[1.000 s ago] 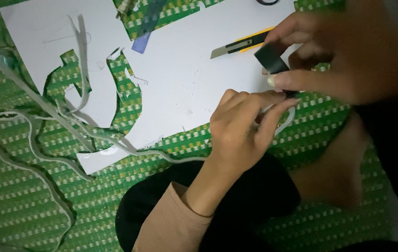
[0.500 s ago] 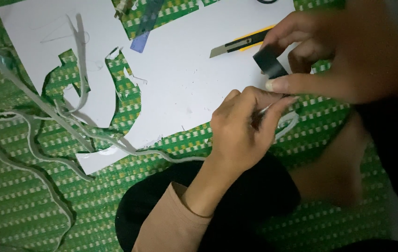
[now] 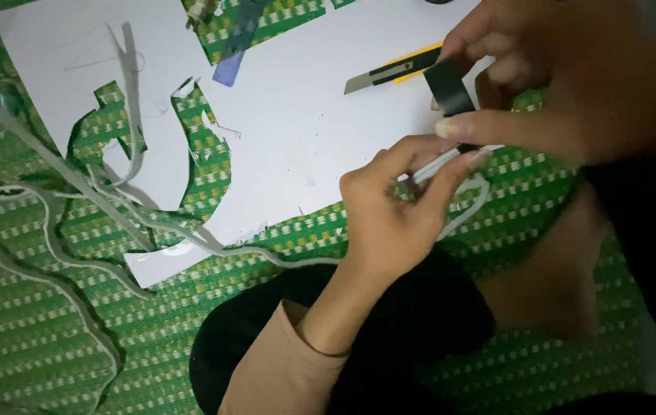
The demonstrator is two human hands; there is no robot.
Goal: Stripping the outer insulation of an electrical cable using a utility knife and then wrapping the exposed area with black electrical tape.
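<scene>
Head view: left hand [image 3: 393,207] pinches white strip [image 3: 439,163] (right hand [image 3: 566,92] holds black tape [image 3: 449,86])

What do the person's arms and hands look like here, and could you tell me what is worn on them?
Both hands are bare, with no gloves or rings showing. The left hand comes out of a long, light brownish-pink sleeve ending at the wrist. The right hand is close to the camera and dim; no sleeve shows on it.

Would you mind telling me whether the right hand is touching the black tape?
Touching: in the head view, the right hand pinches the black tape between thumb and fingers.
</scene>
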